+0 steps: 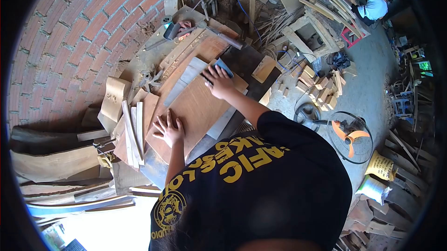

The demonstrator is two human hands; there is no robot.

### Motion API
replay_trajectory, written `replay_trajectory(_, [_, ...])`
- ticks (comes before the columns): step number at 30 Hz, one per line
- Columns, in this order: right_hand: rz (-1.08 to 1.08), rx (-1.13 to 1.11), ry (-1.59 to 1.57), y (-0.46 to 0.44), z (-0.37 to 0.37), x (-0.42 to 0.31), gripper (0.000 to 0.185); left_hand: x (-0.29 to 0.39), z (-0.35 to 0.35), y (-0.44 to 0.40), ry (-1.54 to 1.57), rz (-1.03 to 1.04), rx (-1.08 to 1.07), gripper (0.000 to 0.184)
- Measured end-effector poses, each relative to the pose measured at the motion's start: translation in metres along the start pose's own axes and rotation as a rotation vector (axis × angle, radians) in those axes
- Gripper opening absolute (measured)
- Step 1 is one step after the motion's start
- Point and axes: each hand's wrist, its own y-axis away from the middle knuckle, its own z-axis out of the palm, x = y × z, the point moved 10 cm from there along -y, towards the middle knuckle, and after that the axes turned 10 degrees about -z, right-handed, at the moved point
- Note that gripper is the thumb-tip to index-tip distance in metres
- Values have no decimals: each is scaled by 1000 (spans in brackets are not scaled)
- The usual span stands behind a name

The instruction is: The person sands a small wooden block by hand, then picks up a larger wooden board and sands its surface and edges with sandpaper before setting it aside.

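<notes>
A broad brown wooden panel (195, 107) lies on the workbench in front of me. My left hand (169, 132) rests flat on its near left part, fingers spread, holding nothing. Towards the panel's far right end, my right hand (218, 82) is laid over a flat blue pad (224, 68), which looks like sandpaper. The fingers curve over this pad, and a dark edge shows by the fingertips. Most of it is hidden under the palm. A pale grey board (184, 83) lies along the panel's far side.
Narrow wood strips (133, 132) lie left of the panel. A clamp (150, 79) and a dark tool (171, 31) are on the bench's far side, near a brick wall (93, 22). A fan (350, 137) and stacked wood blocks (324, 90) stand right. Another person (374, 7) works at far right.
</notes>
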Motion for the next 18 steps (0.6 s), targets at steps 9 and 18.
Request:
replay_trajectory(9, [-143,72,-28,101,5,-44,52,0,-4,0,25,11,26,53])
replay_trajectory(18, [139,137,66,-30,-12,49,52,1,1,-2,-4,3,8,55])
